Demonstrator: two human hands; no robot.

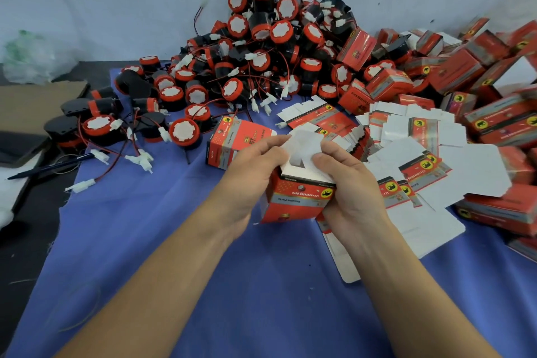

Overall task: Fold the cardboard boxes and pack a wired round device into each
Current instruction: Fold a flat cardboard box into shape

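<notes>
Fig.: left hand (pixel 252 177) and right hand (pixel 351 186) grip a small red printed cardboard box (pixel 299 203), held upright over the blue cloth (pixel 203 270). Open end faces up, w/ white flaps (pixel 303 141) pinched by fingertips of both hands; long axis approx. vertical. Interior shows white card only (device inside: cannot tell). Heap of round red-and-black wired devices (pixel 261 52) lies beyond, nearer the left hand; flat unfolded box blanks (pixel 406 136) to the right.

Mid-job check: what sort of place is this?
Probably a hand-packing workshop: heaped wired round devices, flat box blanks and folded red boxes on a blue cloth, plus one half-folded box.
</notes>
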